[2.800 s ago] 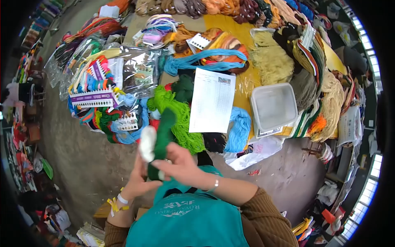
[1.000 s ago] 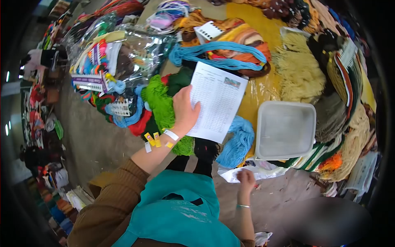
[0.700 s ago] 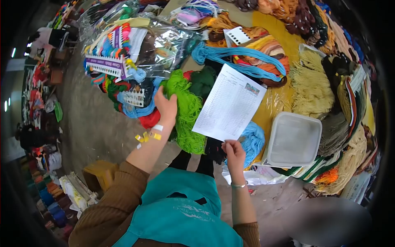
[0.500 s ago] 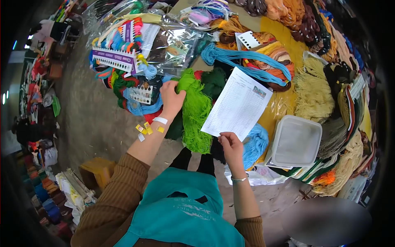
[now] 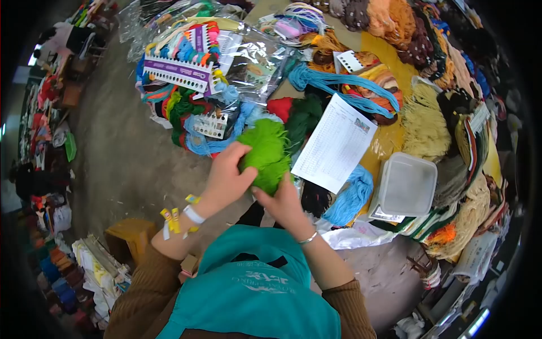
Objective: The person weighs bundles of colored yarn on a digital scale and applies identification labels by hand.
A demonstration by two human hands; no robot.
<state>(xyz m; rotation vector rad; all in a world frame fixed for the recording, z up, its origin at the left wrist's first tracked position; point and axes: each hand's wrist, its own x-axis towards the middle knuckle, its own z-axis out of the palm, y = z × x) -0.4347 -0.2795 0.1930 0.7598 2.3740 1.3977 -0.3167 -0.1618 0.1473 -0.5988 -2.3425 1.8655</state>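
Note:
A bundle of bright green thread (image 5: 265, 151) is gathered between my two hands in front of the apron. My left hand (image 5: 227, 176) grips its left side, thumb and fingers closed on the strands. From the lower right, my right hand (image 5: 282, 202) holds the same bundle, its fingers partly hidden by the thread. The printed sheet (image 5: 334, 144) lies to the right on the thread pile, touched by neither hand. Dark green thread (image 5: 304, 116) and a red bundle (image 5: 279, 107) lie just behind the green bundle.
Light blue skeins (image 5: 349, 198) and a translucent plastic box (image 5: 407, 185) are at the right. Purple thread cards (image 5: 176, 73) and a clear plastic bag (image 5: 259, 59) lie at the far left of the table. A yellow crate (image 5: 131, 236) stands on the floor.
My right hand has let go of the printed sheet and moved left onto the green thread. The long hanging green bundle is now gathered into a compact shape between both hands.

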